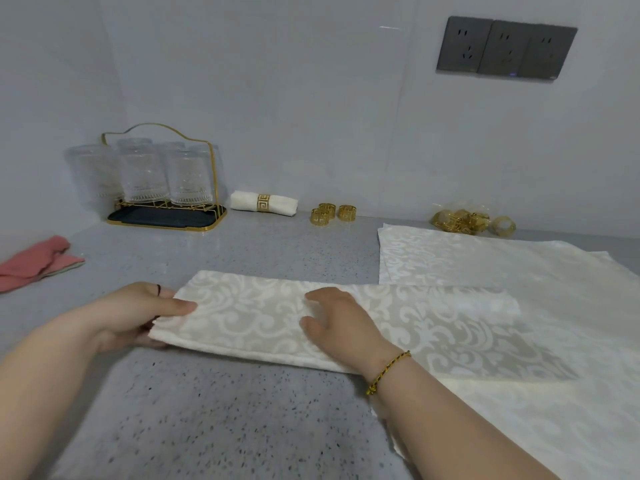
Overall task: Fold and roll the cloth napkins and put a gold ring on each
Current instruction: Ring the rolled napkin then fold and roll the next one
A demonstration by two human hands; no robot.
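A cream patterned napkin (249, 317), folded into a long strip, lies across the grey counter. My left hand (138, 317) pinches its left end, thumb on top and fingers underneath. My right hand (332, 317) rests flat on the strip's middle with the fingers spread. More unfolded cream napkins (485, 261) lie to the right, partly under the strip. A rolled napkin with a gold ring (264, 202) lies at the back by the wall. Three loose gold rings (332, 213) stand to its right, and a heap of gold rings (464, 221) lies further right.
A gold wire rack of upturned glasses (152, 181) on a dark tray stands at the back left. A pink cloth (34, 263) lies at the left edge. Grey wall sockets (505, 50) sit high on the right wall. Speckled counter (207, 410) runs to the front.
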